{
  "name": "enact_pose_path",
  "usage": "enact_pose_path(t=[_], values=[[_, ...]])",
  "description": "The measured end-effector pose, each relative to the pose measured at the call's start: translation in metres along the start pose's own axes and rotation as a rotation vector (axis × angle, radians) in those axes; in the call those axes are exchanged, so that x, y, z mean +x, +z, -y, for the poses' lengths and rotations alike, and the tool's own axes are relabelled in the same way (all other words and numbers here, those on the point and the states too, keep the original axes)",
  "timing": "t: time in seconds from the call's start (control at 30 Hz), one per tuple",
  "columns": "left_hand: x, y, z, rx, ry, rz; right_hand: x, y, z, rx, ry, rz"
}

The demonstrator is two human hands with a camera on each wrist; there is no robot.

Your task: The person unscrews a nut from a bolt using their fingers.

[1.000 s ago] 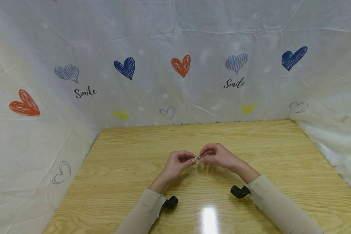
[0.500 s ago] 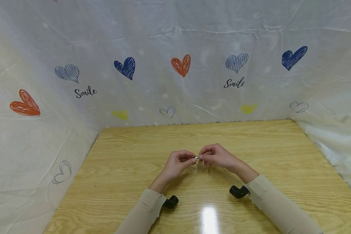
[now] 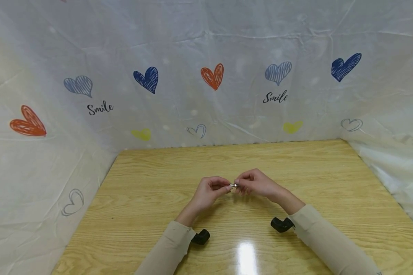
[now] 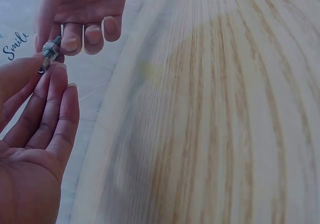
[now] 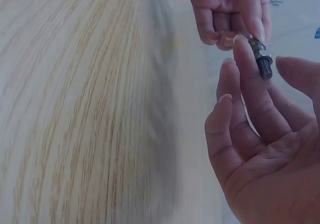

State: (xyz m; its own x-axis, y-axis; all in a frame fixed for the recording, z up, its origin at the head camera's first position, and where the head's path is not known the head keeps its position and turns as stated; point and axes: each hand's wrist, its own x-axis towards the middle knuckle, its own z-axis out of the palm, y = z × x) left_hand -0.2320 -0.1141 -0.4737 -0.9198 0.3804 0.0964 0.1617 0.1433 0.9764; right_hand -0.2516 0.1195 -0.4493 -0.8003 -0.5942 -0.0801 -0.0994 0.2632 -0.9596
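A small metal bolt [image 5: 265,70] with a hex nut [image 4: 50,50] on its thread is held up between the two hands, over the middle of the table. My left hand [image 3: 207,194] pinches one end of it between thumb and fingertips. The bolt's dark threaded end points toward my right hand [image 3: 259,186]. In the right wrist view, the right thumb [image 5: 298,74] stands a little off the nut. The right fingers lie loosely bent beside and behind the bolt, the middle fingertip close to it. Part of the bolt is hidden under the left fingers.
Both hands are above a wood-grain table [image 3: 151,214]. A pale curtain [image 3: 179,110] printed with hearts stands along its back and sides. Black camera mounts [image 3: 281,225] stick out from the beige sleeves [image 3: 325,233] at the wrists.
The right fingers first came in closer to the left fingertips, then drew slightly apart, and the nut now shows between the hands. The left hand has stayed in place, holding the bolt.
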Motion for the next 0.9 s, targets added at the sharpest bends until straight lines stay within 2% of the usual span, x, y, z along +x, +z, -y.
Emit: enact_pose_path(t=[0.23, 0.47, 0.63, 0.9], values=[[0.0002, 0.0001, 0.0004, 0.003, -0.007, -0.002, 0.0009, 0.0004, -0.0015, 0.013, -0.030, -0.004], [0.0001, 0.0003, -0.0007, -0.013, 0.000, -0.005, 0.0019, -0.0002, -0.0021, 0.024, -0.009, -0.030], [-0.0002, 0.0002, -0.0003, -0.030, -0.008, -0.003, 0.0004, 0.0004, -0.0005, 0.005, -0.003, -0.018], [-0.0011, 0.0000, 0.0002, -0.009, -0.007, -0.005, 0.0001, 0.0014, -0.0008, 0.019, -0.019, -0.004]])
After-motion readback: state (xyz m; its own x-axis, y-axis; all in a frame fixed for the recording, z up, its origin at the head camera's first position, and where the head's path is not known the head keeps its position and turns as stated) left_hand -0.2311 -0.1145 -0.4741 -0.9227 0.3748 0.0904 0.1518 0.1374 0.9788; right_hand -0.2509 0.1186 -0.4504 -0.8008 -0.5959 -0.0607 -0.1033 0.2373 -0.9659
